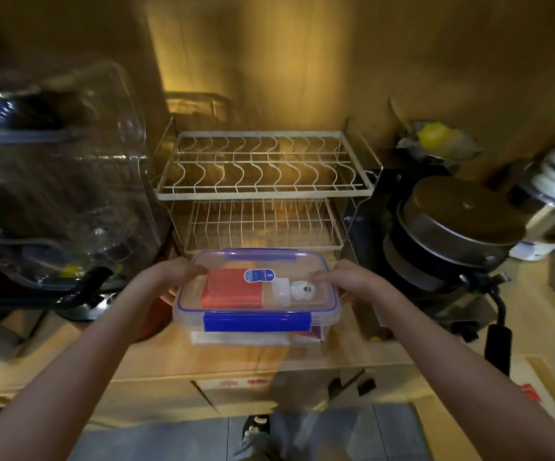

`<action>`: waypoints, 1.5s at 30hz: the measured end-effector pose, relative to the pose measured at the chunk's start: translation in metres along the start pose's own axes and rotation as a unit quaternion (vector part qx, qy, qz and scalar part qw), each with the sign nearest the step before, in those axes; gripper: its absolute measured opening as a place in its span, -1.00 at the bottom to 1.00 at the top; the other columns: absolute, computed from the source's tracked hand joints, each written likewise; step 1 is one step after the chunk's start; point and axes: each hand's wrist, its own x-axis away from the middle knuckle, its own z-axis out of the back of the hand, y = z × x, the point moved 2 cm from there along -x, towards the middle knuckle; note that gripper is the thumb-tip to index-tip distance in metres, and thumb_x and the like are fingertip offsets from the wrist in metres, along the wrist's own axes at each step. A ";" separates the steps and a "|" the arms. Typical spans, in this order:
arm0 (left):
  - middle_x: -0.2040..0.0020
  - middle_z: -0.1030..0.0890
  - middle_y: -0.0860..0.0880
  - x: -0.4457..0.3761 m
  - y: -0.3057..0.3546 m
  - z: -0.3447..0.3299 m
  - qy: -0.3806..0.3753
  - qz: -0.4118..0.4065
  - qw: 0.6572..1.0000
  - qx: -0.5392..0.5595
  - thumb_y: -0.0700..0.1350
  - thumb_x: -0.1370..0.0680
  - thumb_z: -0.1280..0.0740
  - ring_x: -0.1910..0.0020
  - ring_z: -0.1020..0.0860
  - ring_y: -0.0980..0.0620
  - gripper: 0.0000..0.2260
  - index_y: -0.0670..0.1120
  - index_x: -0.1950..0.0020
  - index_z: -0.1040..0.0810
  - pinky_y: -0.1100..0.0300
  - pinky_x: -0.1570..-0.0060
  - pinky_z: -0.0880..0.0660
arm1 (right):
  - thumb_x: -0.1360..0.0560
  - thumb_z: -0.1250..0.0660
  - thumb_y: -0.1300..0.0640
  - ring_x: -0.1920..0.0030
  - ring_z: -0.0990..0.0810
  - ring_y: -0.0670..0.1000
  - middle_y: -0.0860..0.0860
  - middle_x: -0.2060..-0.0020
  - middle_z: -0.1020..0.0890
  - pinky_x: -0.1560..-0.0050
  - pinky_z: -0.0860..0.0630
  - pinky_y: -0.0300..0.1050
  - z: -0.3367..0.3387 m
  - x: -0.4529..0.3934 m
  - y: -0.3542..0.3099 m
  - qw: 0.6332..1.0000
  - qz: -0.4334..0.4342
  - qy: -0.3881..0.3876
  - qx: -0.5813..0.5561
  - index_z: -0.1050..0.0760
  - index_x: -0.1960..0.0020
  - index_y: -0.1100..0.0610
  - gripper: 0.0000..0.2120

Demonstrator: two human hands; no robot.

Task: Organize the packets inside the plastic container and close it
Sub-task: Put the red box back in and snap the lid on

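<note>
A clear plastic container with blue clips stands on the wooden counter in front of me, its lid on top. Through the lid I see a red packet at the left and small white items at the right. The near blue clip is folded down. My left hand rests on the lid's left edge and my right hand on its right edge, fingers laid flat on the lid.
A white two-tier wire dish rack stands right behind the container. Clear plastic covers crowd the left. Stacked dark pans with a long handle sit at the right. A yellow item lies at the back right.
</note>
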 end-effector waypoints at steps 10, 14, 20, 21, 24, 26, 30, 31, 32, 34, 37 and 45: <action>-0.19 -0.55 -0.28 0.089 0.072 0.081 0.162 -0.164 0.973 -0.033 0.03 -0.57 -0.17 -0.16 -0.53 -0.21 -0.58 -0.27 -0.24 -0.47 -0.07 -0.23 -0.46 | -0.48 -0.33 -0.02 0.32 -0.66 -0.05 0.02 0.31 -0.66 0.35 -0.57 -0.21 0.062 0.072 -0.107 0.987 0.143 0.073 0.009 -0.56 0.09 0.13 -0.79; -0.23 -0.53 -0.26 0.113 0.092 0.103 0.184 -0.205 0.961 0.012 0.10 -0.54 -0.19 -0.19 -0.52 -0.21 -0.52 -0.22 -0.30 -0.41 -0.09 -0.25 -0.44 | -0.51 -0.25 0.06 0.53 -0.54 -0.10 -0.06 0.60 -0.56 0.53 -0.40 -0.29 0.082 0.080 -0.146 0.972 0.190 0.131 -0.048 -0.53 0.31 0.14 -0.73; -0.38 -0.40 -0.26 0.105 0.123 0.115 0.273 -0.242 0.931 0.004 0.12 -0.56 -0.16 -0.32 -0.40 -0.24 -0.45 -0.16 -0.44 -0.19 -0.04 -0.28 -0.36 | -0.49 -0.29 0.08 0.26 -0.59 0.06 0.11 0.30 -0.61 0.19 -0.48 -0.11 0.090 0.052 -0.184 0.942 0.224 0.207 -0.143 -0.53 0.17 0.25 -0.77; -0.35 -0.41 -0.26 0.100 0.126 0.115 0.280 -0.250 0.927 0.010 0.11 -0.56 -0.15 -0.29 -0.43 -0.23 -0.46 -0.15 -0.44 -0.19 -0.06 -0.28 -0.38 | -0.50 -0.30 0.06 0.21 -0.61 0.10 0.14 0.24 -0.63 0.12 -0.49 -0.05 0.088 0.046 -0.187 0.939 0.226 0.210 -0.152 -0.54 0.14 0.26 -0.76; -0.29 -0.44 -0.25 0.079 0.131 0.117 0.312 -0.255 0.915 -0.002 0.10 -0.55 -0.15 -0.20 -0.49 -0.23 -0.50 -0.12 -0.42 -0.21 -0.13 -0.22 -0.46 | -0.52 -0.28 0.02 0.13 -0.66 0.11 0.16 0.12 -0.67 0.08 -0.56 -0.03 0.078 0.020 -0.187 0.938 0.223 0.205 -0.171 -0.52 0.03 0.20 -0.77; -0.27 -0.43 -0.24 0.066 0.134 0.118 0.329 -0.241 0.913 -0.025 0.07 -0.56 -0.15 -0.18 -0.49 -0.23 -0.52 -0.11 -0.42 -0.21 -0.12 -0.19 -0.48 | -0.55 -0.23 0.02 0.15 -0.66 0.09 0.14 0.14 -0.66 0.11 -0.59 -0.05 0.073 0.002 -0.186 0.935 0.222 0.206 -0.184 -0.49 0.04 0.17 -0.79; -0.25 -0.42 -0.21 0.041 0.141 0.120 0.330 -0.207 0.918 -0.071 0.08 -0.56 -0.15 -0.17 -0.49 -0.22 -0.55 -0.11 -0.38 -0.25 -0.11 -0.18 -0.48 | -0.55 -0.23 0.00 0.25 -0.64 0.05 0.12 0.21 -0.65 0.27 -0.54 -0.15 0.069 -0.022 -0.189 0.944 0.197 0.192 -0.183 -0.52 0.00 0.26 -0.70; -0.25 -0.42 -0.21 0.035 0.144 0.121 0.329 -0.203 0.919 -0.080 0.09 -0.56 -0.14 -0.16 -0.50 -0.21 -0.55 -0.11 -0.37 -0.27 -0.10 -0.17 -0.48 | -0.54 -0.24 0.00 0.24 -0.64 0.06 0.14 0.19 -0.66 0.25 -0.55 -0.13 0.070 -0.028 -0.189 0.946 0.191 0.188 -0.185 -0.52 -0.03 0.27 -0.68; -0.25 -0.43 -0.20 0.028 0.146 0.123 0.329 -0.198 0.919 -0.089 0.10 -0.55 -0.13 -0.16 -0.51 -0.20 -0.56 -0.10 -0.36 -0.28 -0.08 -0.17 -0.49 | -0.53 -0.25 -0.02 0.21 -0.65 0.08 0.16 0.16 -0.66 0.23 -0.56 -0.11 0.070 -0.033 -0.191 0.947 0.186 0.182 -0.186 -0.51 -0.04 0.26 -0.67; -0.26 -0.43 -0.20 0.016 0.150 0.124 0.329 -0.190 0.919 -0.103 0.12 -0.56 -0.10 -0.16 -0.51 -0.20 -0.55 -0.08 -0.37 -0.28 -0.06 -0.15 -0.49 | -0.52 -0.25 -0.05 0.18 -0.65 0.09 0.17 0.13 -0.66 0.20 -0.56 -0.08 0.072 -0.041 -0.196 0.948 0.184 0.177 -0.192 -0.50 -0.04 0.25 -0.65; -0.30 -0.42 -0.21 0.002 0.152 0.123 0.322 -0.174 0.925 -0.106 0.13 -0.56 -0.07 -0.21 -0.48 -0.21 -0.54 -0.06 -0.40 -0.26 -0.07 -0.18 -0.46 | -0.53 -0.25 -0.03 0.14 -0.65 0.11 0.16 0.14 -0.65 0.08 -0.57 -0.01 0.076 -0.051 -0.202 0.946 0.182 0.176 -0.202 -0.47 0.04 0.20 -0.73; -0.38 -0.43 -0.12 -0.012 0.187 0.098 0.297 -0.329 0.876 -0.191 0.16 -0.58 -0.01 -0.39 -0.34 -0.07 -0.56 -0.05 -0.30 -0.43 -0.08 -0.44 -0.20 | -0.53 -0.27 0.05 0.16 -0.66 0.11 0.18 0.13 -0.67 0.17 -0.58 -0.05 0.087 -0.076 -0.215 0.948 0.173 0.179 -0.200 -0.51 -0.08 0.26 -0.71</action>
